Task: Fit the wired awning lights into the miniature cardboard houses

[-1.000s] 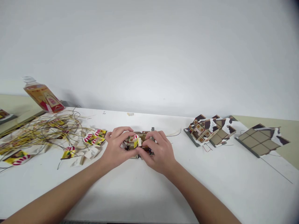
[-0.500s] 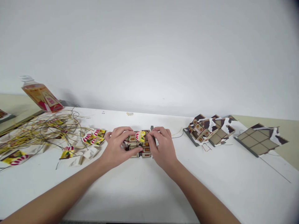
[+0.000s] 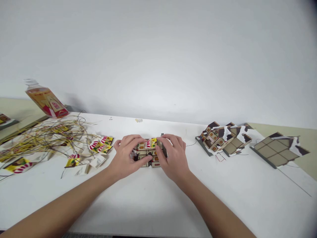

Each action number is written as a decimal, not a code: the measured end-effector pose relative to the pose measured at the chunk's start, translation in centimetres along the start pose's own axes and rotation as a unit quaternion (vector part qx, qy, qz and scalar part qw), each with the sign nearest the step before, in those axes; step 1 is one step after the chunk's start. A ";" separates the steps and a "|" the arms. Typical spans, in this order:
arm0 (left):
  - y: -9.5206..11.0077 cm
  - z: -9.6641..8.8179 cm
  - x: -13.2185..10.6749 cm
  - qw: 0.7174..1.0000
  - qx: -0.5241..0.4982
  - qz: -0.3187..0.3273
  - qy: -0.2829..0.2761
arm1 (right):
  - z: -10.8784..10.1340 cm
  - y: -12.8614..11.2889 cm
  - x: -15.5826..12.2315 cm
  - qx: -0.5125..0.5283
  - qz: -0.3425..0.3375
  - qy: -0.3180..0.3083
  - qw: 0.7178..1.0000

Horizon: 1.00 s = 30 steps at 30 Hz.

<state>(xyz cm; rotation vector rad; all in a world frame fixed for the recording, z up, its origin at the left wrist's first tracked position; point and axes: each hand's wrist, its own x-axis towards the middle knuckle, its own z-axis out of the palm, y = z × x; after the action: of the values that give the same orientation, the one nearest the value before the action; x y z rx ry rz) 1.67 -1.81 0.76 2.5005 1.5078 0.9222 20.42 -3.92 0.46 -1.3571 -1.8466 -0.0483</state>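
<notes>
A small cardboard model house [image 3: 148, 152] with orange windows sits on the white table [image 3: 153, 201] in front of me. My left hand [image 3: 126, 158] grips its left side, fingers curled over the top and thumb at the front. My right hand [image 3: 173, 158] grips its right side, fingers wrapped over the top edge. A small red-and-white striped awning piece [image 3: 151, 143] with yellow sits on the house's upper front, between my fingertips.
A tangle of thin yellow wires [image 3: 47, 134] and several striped awning pieces [image 3: 100, 145] lie at the left. A tilted bottle [image 3: 44, 99] stands behind them. Finished model houses [image 3: 220, 137] and a flat roof panel [image 3: 279, 150] rest at the right.
The awning piece went from the house's front up to its upper face. My right hand shifted from the front to the right side of the house.
</notes>
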 end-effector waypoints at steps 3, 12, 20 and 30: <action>0.0 0.0 -0.1 1.000 -0.001 0.006 0.000 | 0.0 0.0 0.0 -0.027 -0.057 0.016 0.998; -0.1 0.1 -0.1 0.999 0.009 0.026 -0.017 | 0.1 0.5 0.1 -0.072 -0.086 0.013 0.994; -0.1 0.0 -0.2 0.999 0.006 0.036 -0.031 | -0.1 0.5 0.1 -0.071 -0.095 -0.007 0.993; -0.2 0.0 -0.3 0.998 0.006 0.053 -0.038 | -1.0 0.9 0.7 -0.076 -0.120 -0.024 0.990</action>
<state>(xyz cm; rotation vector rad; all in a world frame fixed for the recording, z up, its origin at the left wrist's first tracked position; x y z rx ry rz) 1.42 -1.93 0.61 2.6155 1.3751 0.8236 21.70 -3.45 1.18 -1.2386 -2.0752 -0.2881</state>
